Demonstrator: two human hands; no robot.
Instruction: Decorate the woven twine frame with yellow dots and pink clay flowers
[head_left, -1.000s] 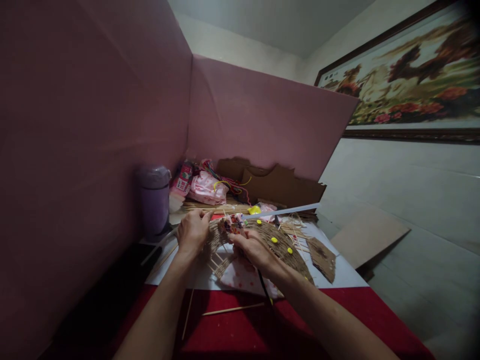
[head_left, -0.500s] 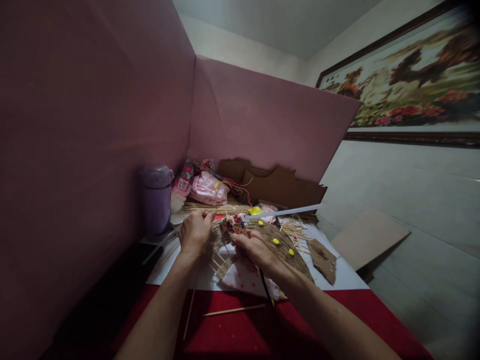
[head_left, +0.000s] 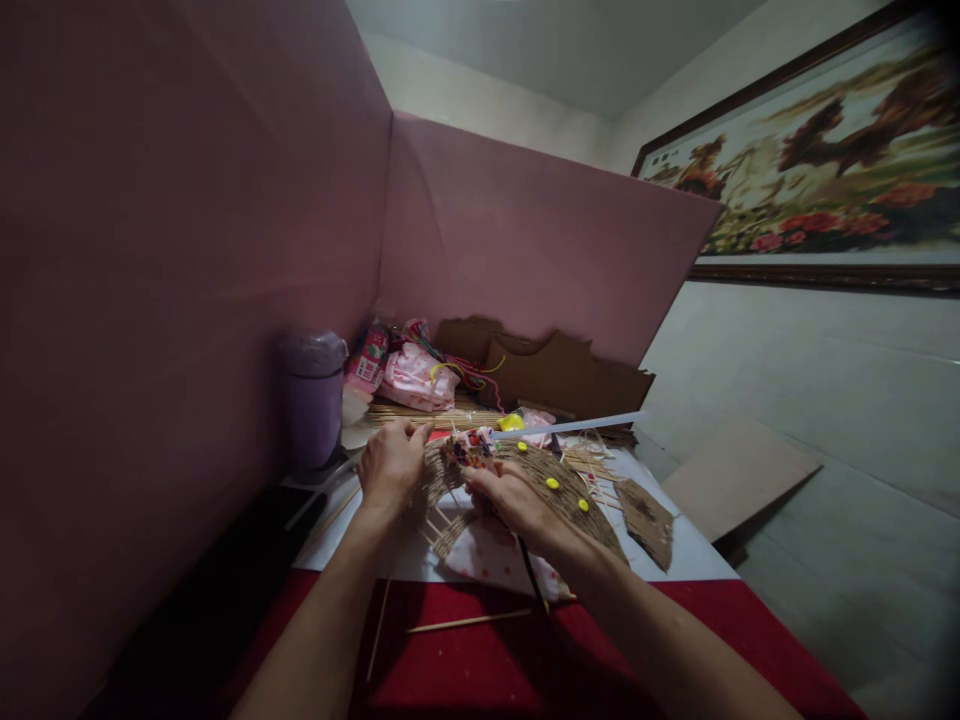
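My left hand (head_left: 391, 466) is closed at the left edge of a woven twine piece (head_left: 540, 470), its fingertips pinched near the upper rim. Thin bamboo ribs show through the weave below, and several yellow buttons (head_left: 552, 483) dot its right side. My right hand (head_left: 514, 500) wraps round a glue gun with a floral-patterned body (head_left: 471, 448), over the middle of the weave. A long translucent glue stick (head_left: 570, 425) sticks out to the right, and a black cord (head_left: 532, 575) hangs below the hand. The gun's handle is mostly hidden. White cloth with red dots (head_left: 487, 560) lies beneath.
A purple tumbler (head_left: 313, 405) stands at left by the pink partition (head_left: 540, 230). Behind are pink bags (head_left: 418, 377), bundled sticks (head_left: 409, 413) and torn cardboard (head_left: 555, 370). A cardboard scrap (head_left: 646, 522) lies right; a loose stick (head_left: 469, 621) rests on the red cloth (head_left: 450, 665).
Almost nothing differs. Both hands keep their places and holds, with only a very slight shift of the right hand and the glue stick.
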